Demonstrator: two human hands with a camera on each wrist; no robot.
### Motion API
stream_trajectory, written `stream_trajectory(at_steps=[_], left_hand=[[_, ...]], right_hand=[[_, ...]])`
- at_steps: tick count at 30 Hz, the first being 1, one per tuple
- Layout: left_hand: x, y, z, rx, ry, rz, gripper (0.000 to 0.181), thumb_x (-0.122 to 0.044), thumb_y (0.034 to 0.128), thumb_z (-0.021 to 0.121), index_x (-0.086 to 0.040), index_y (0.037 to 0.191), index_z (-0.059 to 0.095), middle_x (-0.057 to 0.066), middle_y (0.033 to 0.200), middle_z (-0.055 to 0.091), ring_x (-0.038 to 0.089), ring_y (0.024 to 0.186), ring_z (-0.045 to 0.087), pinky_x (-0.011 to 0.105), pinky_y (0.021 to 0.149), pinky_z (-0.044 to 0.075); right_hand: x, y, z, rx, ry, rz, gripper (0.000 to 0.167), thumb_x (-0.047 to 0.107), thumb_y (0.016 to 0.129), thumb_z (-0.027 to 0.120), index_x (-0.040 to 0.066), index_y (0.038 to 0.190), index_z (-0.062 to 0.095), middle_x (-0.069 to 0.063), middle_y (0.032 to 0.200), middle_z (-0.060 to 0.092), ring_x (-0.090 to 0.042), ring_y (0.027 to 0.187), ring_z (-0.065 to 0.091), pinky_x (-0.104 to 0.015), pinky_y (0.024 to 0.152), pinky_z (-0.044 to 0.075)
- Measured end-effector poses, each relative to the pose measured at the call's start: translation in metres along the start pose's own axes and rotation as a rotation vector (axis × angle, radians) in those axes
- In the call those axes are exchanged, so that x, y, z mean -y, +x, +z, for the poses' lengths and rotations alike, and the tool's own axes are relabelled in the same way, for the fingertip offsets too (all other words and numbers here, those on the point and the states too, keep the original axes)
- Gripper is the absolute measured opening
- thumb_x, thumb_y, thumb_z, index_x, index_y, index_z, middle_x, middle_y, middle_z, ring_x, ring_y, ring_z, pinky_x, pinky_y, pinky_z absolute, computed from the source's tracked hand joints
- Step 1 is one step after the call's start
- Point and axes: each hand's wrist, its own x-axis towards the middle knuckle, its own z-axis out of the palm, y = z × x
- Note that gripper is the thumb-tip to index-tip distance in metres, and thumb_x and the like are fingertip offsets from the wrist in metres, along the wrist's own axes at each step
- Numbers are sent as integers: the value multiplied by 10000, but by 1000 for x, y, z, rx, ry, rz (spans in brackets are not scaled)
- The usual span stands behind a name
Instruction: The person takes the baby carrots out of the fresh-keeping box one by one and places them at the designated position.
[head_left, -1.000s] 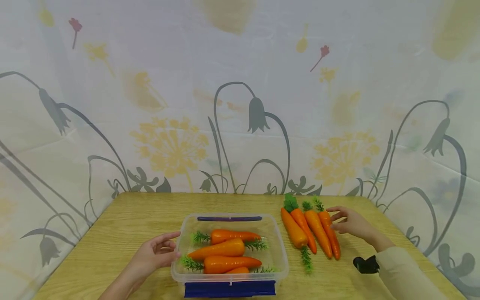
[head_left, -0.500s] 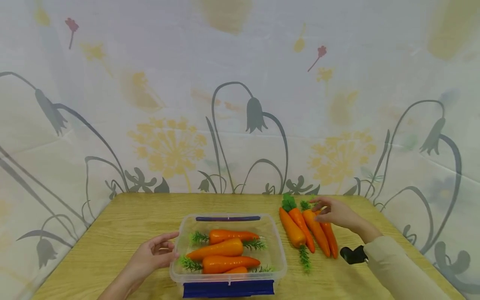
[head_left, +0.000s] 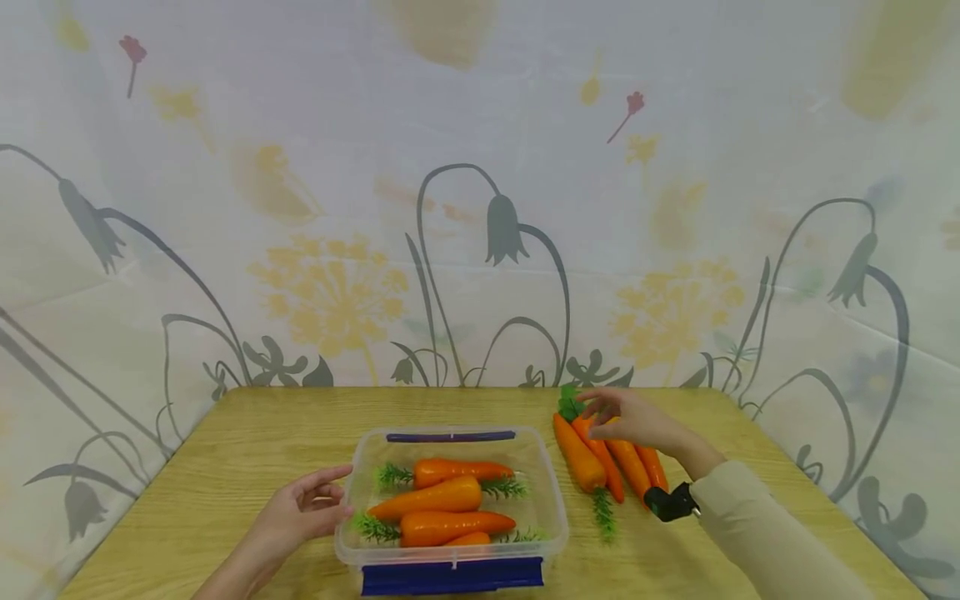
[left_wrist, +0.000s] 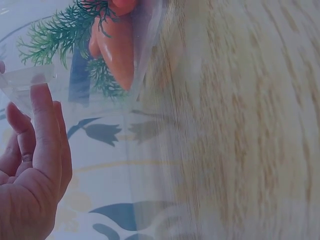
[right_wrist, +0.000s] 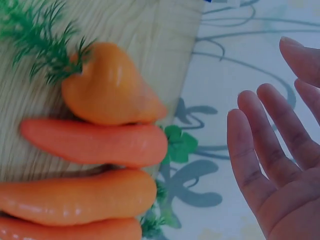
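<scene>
My left hand (head_left: pixel 303 510) touches the left side of a clear plastic box (head_left: pixel 561 500) with blue latches. In the left wrist view, a nearly straight finger of the left hand (left_wrist: pixel 37 145) meets a clear tab on the box. Inside the box lie several orange carrots (head_left: pixel 457 527) with green tops, some partly hidden. Above a group of carrots on the table hovers my right hand (head_left: pixel 633 417), fingers spread and loosely bent, holding nothing. The nearest carrot (head_left: pixel 596 454) has a leafy top (head_left: pixel 570 402). In the right wrist view the palm of the right hand (right_wrist: pixel 280 160) stays apart from the carrots.
A wooden table (head_left: pixel 285 417) carries everything. Left of the leafy one, a carrot (head_left: pixel 577 454) points its tip away, its green top toward me. Behind hangs a flower-patterned cloth (head_left: pixel 450 250). A black device (head_left: pixel 671 502) sits at my right wrist.
My right hand has moved left across the carrots, from the rightmost one toward the leafy-topped one. The left hand keeps its place at the box. The whole view has shifted slightly.
</scene>
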Motion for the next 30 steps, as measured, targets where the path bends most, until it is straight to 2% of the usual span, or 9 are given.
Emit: stream_trajectory(at_steps=[3, 9, 16, 23, 30], left_hand=[[0, 0, 0, 1, -5, -1, 643, -109, 847, 684, 68, 1381, 371, 43, 966, 513, 151, 901, 552, 330, 747, 523], [-1, 1, -1, -4, 2, -11, 642, -116, 847, 687, 60, 1382, 377, 50, 976, 517, 159, 911, 549, 334, 756, 522], [1, 1, -1, 2, 6, -6, 649, -119, 845, 693, 63, 1381, 376, 53, 973, 513, 162, 912, 550, 333, 753, 524], [2, 1, -1, 7, -3, -12, 652, -125, 849, 689, 57, 1388, 370, 45, 974, 520, 156, 910, 555, 333, 748, 522], [1, 1, -1, 12, 1, -11, 646, -122, 853, 683, 60, 1386, 368, 44, 972, 520, 151, 915, 557, 332, 750, 521]], right_hand=[[6, 5, 5, 12, -7, -17, 494, 152, 844, 699, 30, 1286, 517, -92, 1055, 594, -247, 915, 603, -331, 737, 508], [16, 14, 12, 61, 61, -43, 485, 141, 856, 686, 33, 1296, 510, -103, 1068, 571, -270, 925, 575, -337, 727, 513], [33, 24, 24, 95, 52, -88, 489, 109, 850, 686, 54, 1304, 515, -72, 1070, 598, -224, 907, 590, -315, 754, 511], [47, 35, 34, 152, 86, -127, 481, 94, 861, 674, 25, 1305, 503, -121, 1094, 584, -262, 953, 593, -298, 778, 507], [59, 47, 45, 209, 108, -149, 469, 67, 872, 654, 39, 1313, 497, -190, 1119, 570, -226, 947, 596, -317, 797, 506]])
